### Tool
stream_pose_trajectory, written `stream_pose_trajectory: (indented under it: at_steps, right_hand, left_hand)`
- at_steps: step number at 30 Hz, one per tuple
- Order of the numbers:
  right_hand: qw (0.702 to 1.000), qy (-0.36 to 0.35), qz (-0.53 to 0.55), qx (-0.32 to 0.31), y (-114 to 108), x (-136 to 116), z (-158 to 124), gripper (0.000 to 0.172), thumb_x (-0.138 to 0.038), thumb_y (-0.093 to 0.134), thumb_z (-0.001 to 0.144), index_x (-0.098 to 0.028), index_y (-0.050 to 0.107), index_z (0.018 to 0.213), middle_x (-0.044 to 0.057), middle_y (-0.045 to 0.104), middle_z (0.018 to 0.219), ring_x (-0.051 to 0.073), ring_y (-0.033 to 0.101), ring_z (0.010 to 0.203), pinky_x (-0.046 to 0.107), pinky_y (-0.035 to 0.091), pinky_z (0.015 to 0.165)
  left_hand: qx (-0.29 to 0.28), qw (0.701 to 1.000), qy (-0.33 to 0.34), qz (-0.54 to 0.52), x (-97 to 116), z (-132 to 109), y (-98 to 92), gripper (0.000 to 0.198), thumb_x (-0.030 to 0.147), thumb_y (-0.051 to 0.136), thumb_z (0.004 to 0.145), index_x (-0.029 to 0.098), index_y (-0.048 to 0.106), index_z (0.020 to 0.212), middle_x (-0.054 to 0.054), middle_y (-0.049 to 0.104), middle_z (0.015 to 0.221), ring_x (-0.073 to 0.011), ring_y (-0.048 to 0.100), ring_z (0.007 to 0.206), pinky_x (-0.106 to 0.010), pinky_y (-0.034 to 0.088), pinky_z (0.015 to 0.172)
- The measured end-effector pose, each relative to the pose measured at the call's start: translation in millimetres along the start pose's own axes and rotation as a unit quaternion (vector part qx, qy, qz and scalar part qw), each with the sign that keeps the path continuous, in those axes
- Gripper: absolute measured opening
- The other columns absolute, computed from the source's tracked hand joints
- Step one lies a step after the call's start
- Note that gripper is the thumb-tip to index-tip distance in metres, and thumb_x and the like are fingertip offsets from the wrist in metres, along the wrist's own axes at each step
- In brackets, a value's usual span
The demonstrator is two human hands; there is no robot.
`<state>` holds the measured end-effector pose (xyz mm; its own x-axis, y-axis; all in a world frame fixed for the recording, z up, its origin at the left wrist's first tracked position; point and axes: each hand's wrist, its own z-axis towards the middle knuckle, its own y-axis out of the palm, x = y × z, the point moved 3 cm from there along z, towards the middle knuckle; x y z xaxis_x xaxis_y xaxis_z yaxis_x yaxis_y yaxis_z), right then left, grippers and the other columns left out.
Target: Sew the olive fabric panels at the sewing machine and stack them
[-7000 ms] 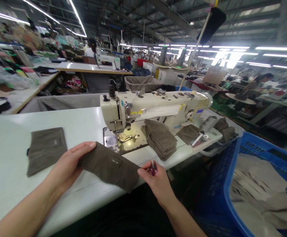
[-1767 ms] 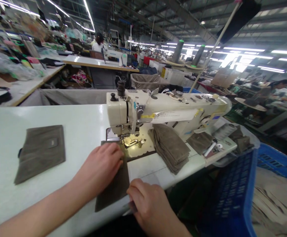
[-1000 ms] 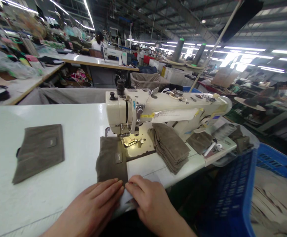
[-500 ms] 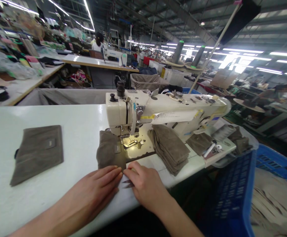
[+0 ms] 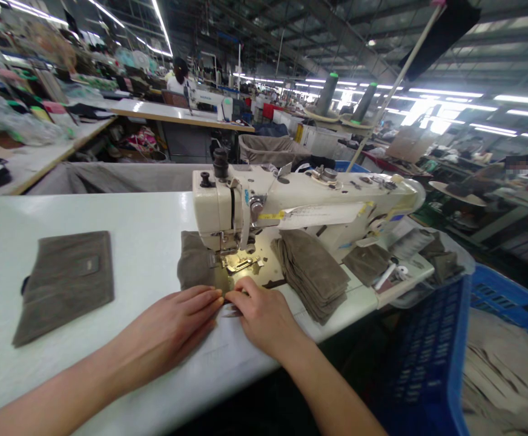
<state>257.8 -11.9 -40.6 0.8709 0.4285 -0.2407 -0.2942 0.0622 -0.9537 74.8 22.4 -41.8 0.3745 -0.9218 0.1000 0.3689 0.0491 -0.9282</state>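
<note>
A grey-brown fabric piece (image 5: 194,265) with a small label lies under the needle end of a cream sewing machine (image 5: 286,194). My left hand (image 5: 182,318) rests along its near edge, fingers together, fingertips closed on the cloth; its thumb is hidden. Fingertips of my right hand (image 5: 266,318) meet that same edge close by, curled inward. Two pointed metal blades, looking like thread snips (image 5: 232,310), stick out from under the right fingers; their handle is hidden in the palm. The metal needle plate (image 5: 268,274) is lit just beyond my hands.
Another labelled fabric piece (image 5: 66,281) lies on the white table (image 5: 150,224) at left. Right of the needle sits a stack of fabric pieces (image 5: 313,275). A blue crate (image 5: 455,357) with cloth stands at the right. A person (image 5: 178,75) sits farther back.
Both hands have moved forward a little, toward the machine, and the fabric piece has slid away from me with them. The snips' blades moved along with the right hand.
</note>
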Motion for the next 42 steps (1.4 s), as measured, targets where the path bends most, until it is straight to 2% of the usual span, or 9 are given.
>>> stream_pose_trajectory:
  at_steps: [8,14,19,31,36,39,42]
  right_hand:
    - [1.0,0.004,-0.009,0.004,-1.8,4.2,13.4,0.025,-0.017,0.046,0.105,-0.022,0.065,0.121,0.004,0.064,0.118,0.018,0.067,0.09,0.027,0.048,0.066]
    - [0.999,0.017,-0.026,0.007,-1.2,4.1,18.5,0.023,-0.017,0.047,0.105,-0.021,0.063,0.119,0.004,0.063,0.114,0.018,0.067,0.087,0.028,0.048,0.067]
    - [0.999,0.026,-0.024,0.0,-1.9,2.2,14.2,0.025,-0.015,0.047,0.105,-0.022,0.061,0.124,0.005,0.061,0.119,0.017,0.066,0.088,0.027,0.048,0.067]
    - [0.999,0.029,-0.026,0.018,0.2,2.1,-3.6,0.031,-0.011,0.048,0.099,-0.021,0.062,0.125,0.007,0.064,0.117,0.02,0.069,0.088,0.029,0.05,0.063]
    - [0.997,0.031,-0.007,0.072,-6.8,1.6,-21.9,0.043,-0.003,0.052,0.086,-0.02,0.063,0.124,0.007,0.067,0.115,0.02,0.07,0.082,0.03,0.051,0.063]
    - [0.991,0.038,0.008,0.131,-16.3,3.6,-34.6,0.048,-0.001,0.053,0.079,-0.02,0.065,0.121,0.007,0.068,0.109,0.021,0.069,0.082,0.03,0.052,0.062]
    - [0.979,0.043,0.028,0.197,-27.0,8.1,-47.3,0.048,-0.001,0.049,0.078,-0.019,0.067,0.119,0.007,0.069,0.104,0.019,0.07,0.079,0.028,0.053,0.064]
  left_hand:
    - [0.01,1.0,-0.004,-0.006,-15.8,10.2,-5.2,0.033,0.024,0.048,0.1,0.017,0.073,0.12,-0.011,0.075,0.118,-0.0234,0.07,0.109,-0.034,0.059,0.098]
    - [-0.004,1.0,0.003,0.006,-26.4,17.7,-5.9,0.035,0.025,0.043,0.102,0.016,0.074,0.115,-0.012,0.075,0.116,-0.0236,0.071,0.106,-0.036,0.06,0.096]
    - [0.005,1.0,0.005,0.008,-37.1,23.6,-6.4,0.035,0.023,0.043,0.101,0.014,0.074,0.116,-0.014,0.075,0.116,-0.026,0.071,0.105,-0.039,0.062,0.092]
    - [0.0,1.0,-0.013,-0.021,-57.5,31.8,-7.9,0.032,0.025,0.047,0.1,0.016,0.073,0.117,-0.012,0.074,0.117,-0.0253,0.07,0.107,-0.037,0.06,0.092]
    - [0.001,1.0,-0.01,-0.008,-58.0,29.3,-5.3,0.034,0.025,0.044,0.101,0.014,0.071,0.12,-0.014,0.073,0.12,-0.0259,0.069,0.108,-0.037,0.059,0.093]
    - [0.001,1.0,-0.021,-0.009,-57.8,28.1,-2.9,0.035,0.026,0.043,0.102,0.015,0.072,0.119,-0.013,0.073,0.119,-0.0261,0.069,0.108,-0.039,0.059,0.093]
    - [0.01,0.999,-0.028,-0.011,-56.7,27.4,-0.4,0.036,0.027,0.04,0.103,0.015,0.071,0.118,-0.013,0.073,0.118,-0.0258,0.068,0.109,-0.038,0.058,0.094]
